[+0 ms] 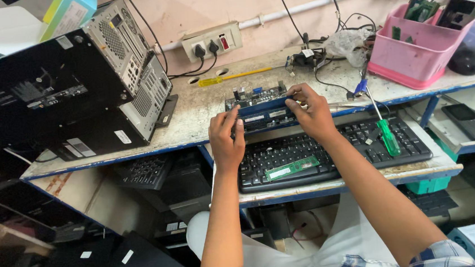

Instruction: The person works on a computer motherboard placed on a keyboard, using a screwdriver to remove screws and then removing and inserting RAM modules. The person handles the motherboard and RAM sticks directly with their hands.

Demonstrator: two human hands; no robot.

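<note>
2 hands, my left hand and right hand, are pinching the circuit board ends, fingers closed; it is overhanging the bench edge, risking a slip onto the keyboard.

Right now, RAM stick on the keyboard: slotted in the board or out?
Out. The green RAM stick lies flat and loose on the keyboard, apart from the board that both hands grip.
</note>
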